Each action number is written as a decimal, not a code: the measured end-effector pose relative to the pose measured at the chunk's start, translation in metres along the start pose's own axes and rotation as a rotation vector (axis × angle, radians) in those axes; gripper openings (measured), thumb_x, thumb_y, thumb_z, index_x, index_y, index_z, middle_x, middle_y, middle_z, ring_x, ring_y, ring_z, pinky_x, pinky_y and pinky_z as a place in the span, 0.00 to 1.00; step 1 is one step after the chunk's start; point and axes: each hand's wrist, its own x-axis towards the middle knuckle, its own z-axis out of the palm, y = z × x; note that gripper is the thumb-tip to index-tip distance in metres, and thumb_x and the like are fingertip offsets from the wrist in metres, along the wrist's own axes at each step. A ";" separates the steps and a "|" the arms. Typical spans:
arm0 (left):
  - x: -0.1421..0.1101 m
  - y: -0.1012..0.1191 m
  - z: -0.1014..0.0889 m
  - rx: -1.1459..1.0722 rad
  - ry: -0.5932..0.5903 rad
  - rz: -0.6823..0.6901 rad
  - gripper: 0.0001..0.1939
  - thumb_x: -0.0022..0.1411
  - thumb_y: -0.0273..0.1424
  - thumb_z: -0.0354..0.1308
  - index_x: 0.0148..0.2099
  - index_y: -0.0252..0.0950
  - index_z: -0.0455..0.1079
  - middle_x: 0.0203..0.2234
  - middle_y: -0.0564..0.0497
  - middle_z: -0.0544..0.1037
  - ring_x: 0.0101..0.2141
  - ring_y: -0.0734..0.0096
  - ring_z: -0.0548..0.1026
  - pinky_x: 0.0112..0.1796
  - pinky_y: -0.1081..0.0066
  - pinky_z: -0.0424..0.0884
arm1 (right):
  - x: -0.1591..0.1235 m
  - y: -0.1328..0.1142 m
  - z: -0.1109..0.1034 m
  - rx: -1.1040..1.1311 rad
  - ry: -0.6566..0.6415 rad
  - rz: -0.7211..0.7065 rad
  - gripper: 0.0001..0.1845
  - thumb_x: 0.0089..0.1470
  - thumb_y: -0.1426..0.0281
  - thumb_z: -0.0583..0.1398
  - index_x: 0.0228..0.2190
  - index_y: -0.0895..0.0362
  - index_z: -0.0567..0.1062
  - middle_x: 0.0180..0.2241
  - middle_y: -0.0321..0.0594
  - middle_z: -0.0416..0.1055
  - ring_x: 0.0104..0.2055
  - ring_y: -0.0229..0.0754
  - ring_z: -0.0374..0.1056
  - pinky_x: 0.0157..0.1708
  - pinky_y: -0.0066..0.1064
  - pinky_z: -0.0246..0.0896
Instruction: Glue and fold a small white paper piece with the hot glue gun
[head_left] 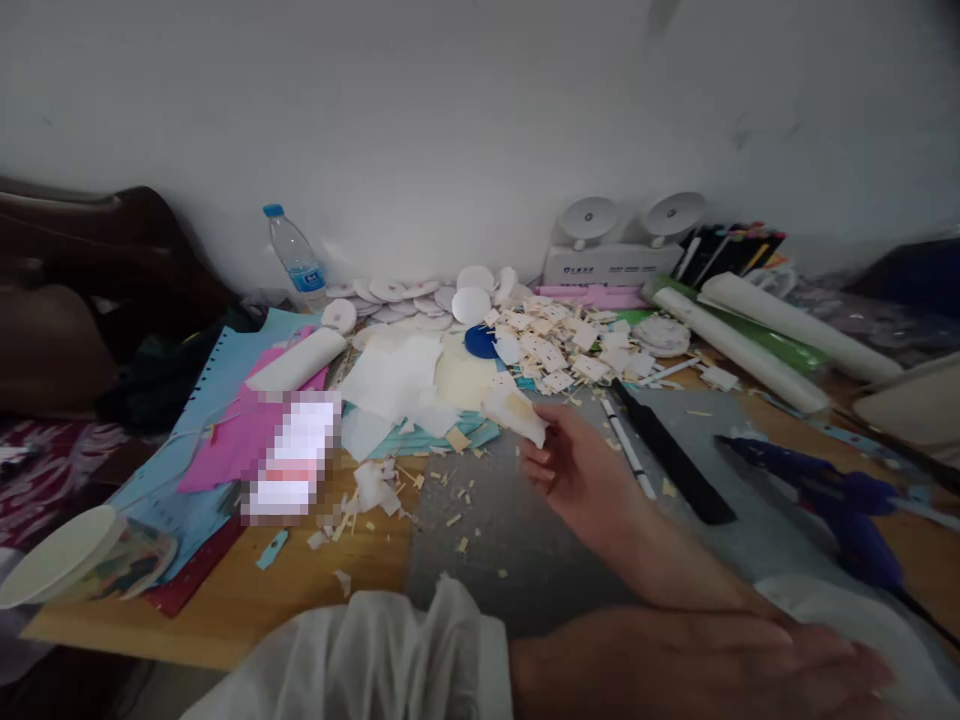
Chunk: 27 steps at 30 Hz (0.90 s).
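Here's the right hand [570,460] pinching a pale piece [517,408] by its near edge, probably so the broad face shows, tilted above the grey mat [487,565] just short of the heap of cream pieces [551,345]. The left hand [690,650] stretches flat before the right forearm, nothing visible in it, contact unclear; the glue gun [817,485] lies rightward, presumably for easy reach.

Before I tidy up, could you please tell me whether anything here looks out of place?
Yes: torn white scraps and small pale chips lie strewn across the wooden tabletop and grey mat, looking like loose litter compared with the heaped pieces behind.
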 end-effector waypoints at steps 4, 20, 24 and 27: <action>-0.011 -0.007 0.008 -0.221 -0.089 -0.188 0.25 0.68 0.32 0.38 0.65 0.39 0.53 0.64 0.58 0.55 0.63 0.73 0.51 0.62 0.73 0.48 | 0.001 -0.007 -0.006 0.008 0.007 0.023 0.12 0.52 0.72 0.55 0.20 0.56 0.58 0.17 0.27 0.52 0.16 0.26 0.45 0.13 0.18 0.40; -0.052 -0.014 -0.022 -0.747 0.031 -0.333 0.14 0.66 0.31 0.47 0.50 0.36 0.69 0.50 0.52 0.74 0.54 0.70 0.67 0.56 0.73 0.63 | -0.015 -0.014 -0.057 -0.695 -0.329 -0.153 0.12 0.51 0.60 0.61 0.27 0.56 0.69 0.20 0.28 0.59 0.21 0.31 0.53 0.21 0.24 0.46; -0.073 -0.035 -0.017 -0.870 0.058 -1.060 0.15 0.60 0.28 0.53 0.51 0.37 0.64 0.43 0.44 0.74 0.44 0.65 0.72 0.45 0.65 0.70 | -0.015 -0.017 -0.066 -0.945 -0.414 -0.181 0.15 0.50 0.58 0.61 0.27 0.56 0.68 0.22 0.30 0.60 0.23 0.32 0.55 0.22 0.25 0.49; -0.078 -0.046 -0.003 -1.112 -0.122 -1.266 0.09 0.60 0.34 0.55 0.40 0.36 0.70 0.30 0.50 0.75 0.30 0.70 0.72 0.31 0.71 0.69 | -0.017 -0.017 -0.063 -1.023 -0.498 -0.180 0.15 0.52 0.57 0.60 0.27 0.56 0.68 0.24 0.31 0.61 0.25 0.33 0.56 0.23 0.25 0.50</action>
